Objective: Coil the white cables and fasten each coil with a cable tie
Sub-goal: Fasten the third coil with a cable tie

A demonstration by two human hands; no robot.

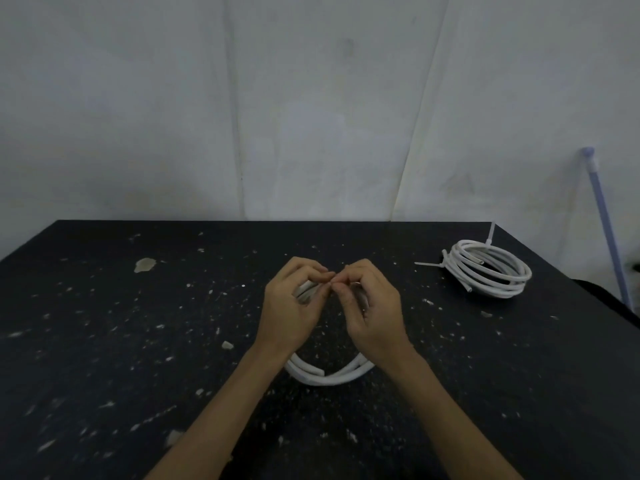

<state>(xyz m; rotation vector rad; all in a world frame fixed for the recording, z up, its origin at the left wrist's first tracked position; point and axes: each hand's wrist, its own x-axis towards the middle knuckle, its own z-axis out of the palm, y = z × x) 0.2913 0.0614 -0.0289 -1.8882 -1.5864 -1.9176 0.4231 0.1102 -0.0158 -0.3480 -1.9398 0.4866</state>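
A coil of white cable [329,374] lies on the black table [104,341] in the middle, mostly hidden under my hands. My left hand [291,306] grips the coil's far side, where a few white strands show between its fingers. My right hand [372,317] is over the same side, its fingertips pinched against those of my left; whatever it pinches is too small to see. A second white coil [491,268] rests at the back right, bound with two white cable ties whose tails stick out.
The tabletop is speckled with pale flecks and chips, with a larger chip [143,264] at the back left. A light blue pole [606,230] leans on the white wall beyond the right edge. The table's right edge runs close to the tied coil.
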